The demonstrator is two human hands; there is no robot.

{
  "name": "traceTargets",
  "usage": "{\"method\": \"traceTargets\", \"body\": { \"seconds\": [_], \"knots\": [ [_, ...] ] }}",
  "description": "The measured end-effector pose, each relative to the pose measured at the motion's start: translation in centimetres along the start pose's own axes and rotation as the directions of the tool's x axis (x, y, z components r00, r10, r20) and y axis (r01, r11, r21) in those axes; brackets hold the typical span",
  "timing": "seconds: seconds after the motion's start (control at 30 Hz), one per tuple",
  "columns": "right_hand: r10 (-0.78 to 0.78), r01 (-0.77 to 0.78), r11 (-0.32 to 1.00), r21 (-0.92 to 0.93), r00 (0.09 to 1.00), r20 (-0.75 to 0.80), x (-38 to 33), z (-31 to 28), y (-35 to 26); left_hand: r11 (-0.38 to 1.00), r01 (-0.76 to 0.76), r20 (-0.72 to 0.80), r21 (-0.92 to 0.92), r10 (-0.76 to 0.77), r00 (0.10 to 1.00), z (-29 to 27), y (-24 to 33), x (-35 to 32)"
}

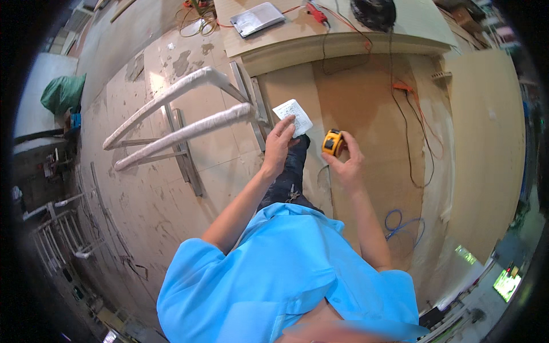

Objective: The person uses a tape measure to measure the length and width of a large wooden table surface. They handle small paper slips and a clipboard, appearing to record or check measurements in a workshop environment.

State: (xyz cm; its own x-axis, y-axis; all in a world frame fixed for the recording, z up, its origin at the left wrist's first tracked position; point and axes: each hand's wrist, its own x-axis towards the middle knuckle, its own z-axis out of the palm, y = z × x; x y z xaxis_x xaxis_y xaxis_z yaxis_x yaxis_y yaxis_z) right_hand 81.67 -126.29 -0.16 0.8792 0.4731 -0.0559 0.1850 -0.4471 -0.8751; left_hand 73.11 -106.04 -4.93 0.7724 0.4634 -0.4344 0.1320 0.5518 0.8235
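Observation:
Between the fingers of my left hand [278, 146] is a small white paper note [297, 116] with handwriting on it, held out in front of me. My right hand [350, 160] grips a yellow and black tape measure [331, 143] by its side; no blade can be made out. The two hands are apart, with my dark-trousered leg [291, 166] showing between and below them.
A metal frame [183, 137] with wrapped tubes stands at the left on stained floor tiles. Ahead, a wooden workbench [343, 43] carries a silver flat case [257, 19] and a red-handled tool [316, 12]. Cables [409, 114] hang on the right; a blue hose [394, 226] lies nearby.

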Motion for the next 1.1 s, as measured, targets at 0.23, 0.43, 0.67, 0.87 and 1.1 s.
{"method": "traceTargets", "body": {
  "seconds": [0.23, 0.43, 0.67, 0.87, 1.1],
  "knots": [
    [0.275, -0.276, 0.96, 0.049, 0.961, 0.036, 25.2, 5.1, 6.9, 0.984, -0.06, -0.245, 0.17, 0.101, 0.964, -0.9, 4.2, 21.7],
    [0.115, -0.077, 0.948, -0.309, 0.987, 0.108, 46.2, 12.5, 9.5, 0.898, -0.112, -0.376, 0.426, 0.288, 0.881, -2.8, 9.0, 34.5],
    [0.174, 0.024, 0.817, -0.577, 0.943, 0.285, 67.4, 24.9, 18.8, 0.887, 0.114, -0.571, 0.448, 0.186, 0.799, -12.4, 9.8, 48.3],
    [0.028, 0.241, 0.685, -0.688, 0.934, 0.356, 78.9, 33.8, 26.4, 0.804, 0.308, -0.719, 0.508, 0.199, 0.665, -20.7, 8.6, 57.7],
    [-0.013, 0.252, 0.659, -0.709, 0.946, 0.324, 81.7, 36.7, 28.3, 0.654, 0.378, -0.68, 0.655, 0.292, 0.673, -28.0, 7.8, 68.5]
  ]
}}
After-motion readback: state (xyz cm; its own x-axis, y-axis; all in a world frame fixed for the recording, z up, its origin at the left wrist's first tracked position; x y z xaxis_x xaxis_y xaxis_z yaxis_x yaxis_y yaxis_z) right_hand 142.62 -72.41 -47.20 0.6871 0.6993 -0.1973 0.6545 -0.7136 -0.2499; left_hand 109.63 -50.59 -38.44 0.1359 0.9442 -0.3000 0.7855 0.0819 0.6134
